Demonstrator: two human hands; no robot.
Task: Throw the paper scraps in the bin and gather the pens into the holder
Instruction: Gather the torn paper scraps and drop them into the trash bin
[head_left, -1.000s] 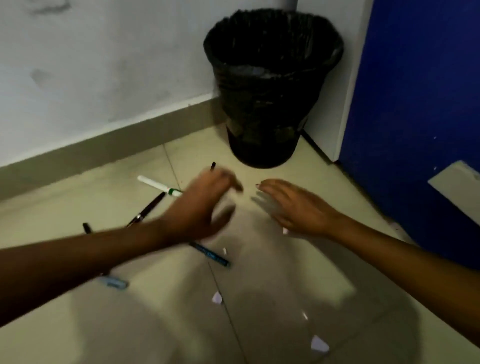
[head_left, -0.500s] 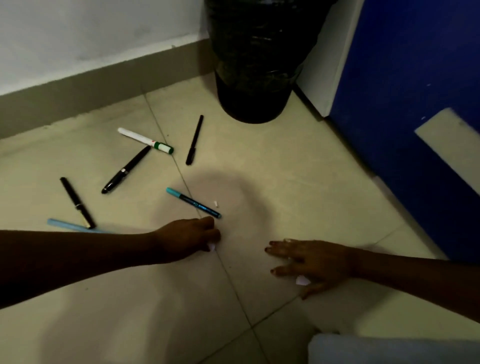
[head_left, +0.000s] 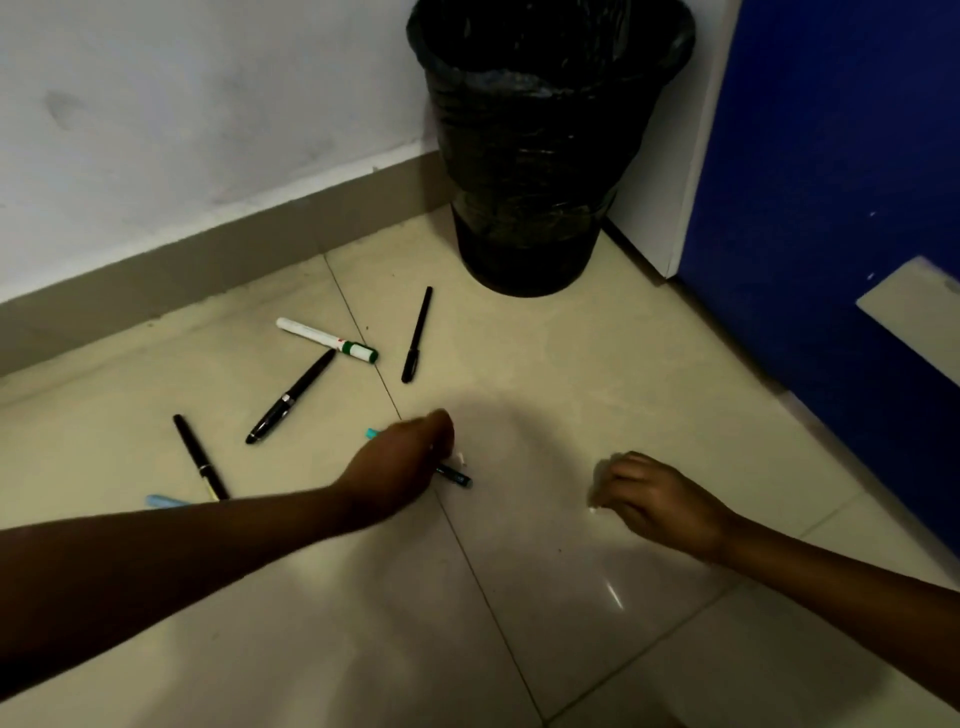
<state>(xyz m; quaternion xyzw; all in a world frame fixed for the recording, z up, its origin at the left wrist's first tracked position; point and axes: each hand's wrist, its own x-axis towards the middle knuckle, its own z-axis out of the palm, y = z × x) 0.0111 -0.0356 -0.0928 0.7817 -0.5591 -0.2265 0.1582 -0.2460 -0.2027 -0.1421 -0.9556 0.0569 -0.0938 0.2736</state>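
Floor (head_left: 597, 395): pale tiles are seen, with a wall along the far edge and a blue panel (head_left: 831, 182) along the right edge.
Light blue pen (head_left: 163, 501): it is seen at the left, mostly hidden behind the left forearm.
Short black pen (head_left: 200, 457): it is laid just beside the light blue pen, with its near end at the forearm.
Long black pen (head_left: 291, 396): it is laid slantwise, its far tip near the marker's green cap.
Marker (head_left: 326, 339): a white barrel with a green cap is laid towards the far edge of the floor, across a tile joint.
Thin black pen (head_left: 416, 334): it is laid almost straight, between the marker and the bin, apart from both.
Left hand (head_left: 402, 462): its grip is closed down over a teal pen (head_left: 457, 475), whose two ends are shown on either side of the knuckles; a white scrap (head_left: 459, 458) is seen at the fingertips. Whether the scrap or the pen is pinched cannot be told.
Bin (head_left: 535, 171): it is black, lined with a black bag, and is stood in the far corner of the floor, between wall and blue panel, well apart from both hands.
Right hand (head_left: 660, 501): it is curled into a narrow grip above the floor, with a small white bit at the fingertips; what is held cannot be told.
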